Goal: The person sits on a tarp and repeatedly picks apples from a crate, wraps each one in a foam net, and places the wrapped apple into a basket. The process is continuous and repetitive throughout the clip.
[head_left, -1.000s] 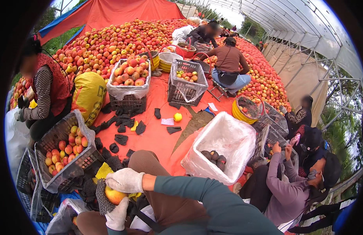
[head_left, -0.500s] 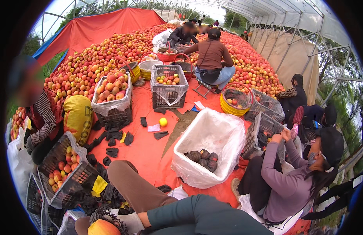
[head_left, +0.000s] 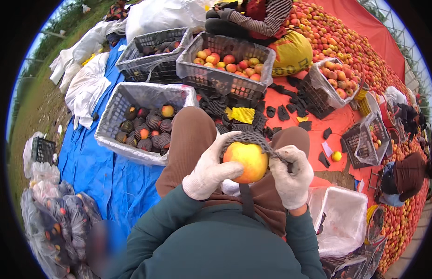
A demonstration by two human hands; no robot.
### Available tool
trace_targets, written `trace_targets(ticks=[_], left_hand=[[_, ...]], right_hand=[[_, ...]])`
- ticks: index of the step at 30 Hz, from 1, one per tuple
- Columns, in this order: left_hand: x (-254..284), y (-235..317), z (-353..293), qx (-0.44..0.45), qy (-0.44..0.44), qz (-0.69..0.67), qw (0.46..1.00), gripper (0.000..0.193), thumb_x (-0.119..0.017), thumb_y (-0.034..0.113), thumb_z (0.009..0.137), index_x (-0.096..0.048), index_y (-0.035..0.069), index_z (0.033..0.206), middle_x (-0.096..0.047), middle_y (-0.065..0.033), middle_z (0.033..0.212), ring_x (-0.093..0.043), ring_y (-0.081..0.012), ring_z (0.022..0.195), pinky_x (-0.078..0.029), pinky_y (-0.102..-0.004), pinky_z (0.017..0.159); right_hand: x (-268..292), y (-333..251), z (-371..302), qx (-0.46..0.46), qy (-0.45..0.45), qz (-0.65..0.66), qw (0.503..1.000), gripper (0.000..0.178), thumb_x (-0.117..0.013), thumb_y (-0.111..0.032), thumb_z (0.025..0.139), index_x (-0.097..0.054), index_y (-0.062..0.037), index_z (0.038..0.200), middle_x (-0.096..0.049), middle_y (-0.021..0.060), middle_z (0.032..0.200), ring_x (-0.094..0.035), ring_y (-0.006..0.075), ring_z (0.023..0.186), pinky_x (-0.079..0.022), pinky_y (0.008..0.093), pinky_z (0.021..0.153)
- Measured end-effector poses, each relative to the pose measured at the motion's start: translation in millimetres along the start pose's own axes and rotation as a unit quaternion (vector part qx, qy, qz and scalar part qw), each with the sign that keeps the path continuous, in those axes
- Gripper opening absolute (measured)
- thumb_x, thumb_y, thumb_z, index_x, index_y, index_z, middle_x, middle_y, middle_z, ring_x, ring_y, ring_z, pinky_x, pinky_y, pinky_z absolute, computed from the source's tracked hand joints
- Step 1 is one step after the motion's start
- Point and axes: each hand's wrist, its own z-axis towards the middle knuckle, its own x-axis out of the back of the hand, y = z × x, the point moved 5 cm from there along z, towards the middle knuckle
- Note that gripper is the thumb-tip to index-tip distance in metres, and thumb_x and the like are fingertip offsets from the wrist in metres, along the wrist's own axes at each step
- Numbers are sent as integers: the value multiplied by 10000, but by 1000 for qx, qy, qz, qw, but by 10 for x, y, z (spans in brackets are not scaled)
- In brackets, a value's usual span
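Observation:
In white gloves, both my hands are raised over my lap. My left hand (head_left: 210, 168) is closed round a large yellow-red apple (head_left: 246, 163), its thumb lying across the near side. A black foam fruit net (head_left: 245, 137) covers the apple's far side, while the near side is bare. My right hand (head_left: 292, 178) pinches the net's edge just to the right of the apple. Beyond my left knee stands a plastic-lined crate (head_left: 114, 135) of apples, most in black nets. Loose black nets (head_left: 212, 108) and a yellow net (head_left: 243, 115) lie past my knees.
Lined crates of bare apples (head_left: 227, 88) stand ahead and at the right (head_left: 313, 100). A white-lined crate (head_left: 341, 218) sits by my right side. Bagged fruit (head_left: 57, 223) is at the left, on a blue tarp (head_left: 99, 181). A person in striped sleeves (head_left: 267, 25) sits ahead.
My view has swung down and to the left. The apple, earlier at the lower edge, now shows in the middle, with both my hands on it and its net.

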Motion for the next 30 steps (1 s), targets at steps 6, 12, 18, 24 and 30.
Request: trace_targets(ticks=[6,12,18,24,30], left_hand=[[207,-104,-226,29,-10,-191,981,739,-704,227,707,-329,-19,1294,-447,-140,1214,-464,-230,1134,-389,-373,974],[488,-51,-138,-56,87,-38,994,708,-678,204,706,-342,-25,1285,-450,-136,1209,-467,-217,1120,-386,-350,975],[813,-88,-199,-75,167,54,982,642,-634,147,706,-378,0,1276,-486,-123,1171,-491,-191,1069,-408,-309,930],[858,-58,-189,-121,189,119,967,554,-620,131,798,-377,41,1288,-501,-110,1175,-505,-173,1076,-433,-311,916],[968,-116,-268,-65,126,-297,944,455,-520,87,875,-356,47,1298,-495,-120,1195,-556,-210,1041,-495,-342,877]], right_hand=[[-113,19,-47,73,-54,-116,989,186,-586,112,720,-540,11,870,-572,71,787,-524,78,659,-417,191,546],[-553,-64,111,163,-150,-177,959,222,-635,84,685,-539,0,867,-587,94,733,-535,148,529,-415,225,469],[-711,-47,188,102,-210,-173,957,181,-661,10,678,-554,-45,813,-571,86,678,-566,219,530,-447,290,474],[-1233,-202,-58,193,-367,-133,900,171,-699,-109,688,-582,-63,805,-545,71,673,-564,239,540,-458,324,510],[-696,495,293,-157,-107,36,981,226,-646,3,754,-559,36,960,-611,62,794,-561,71,693,-480,225,623]])
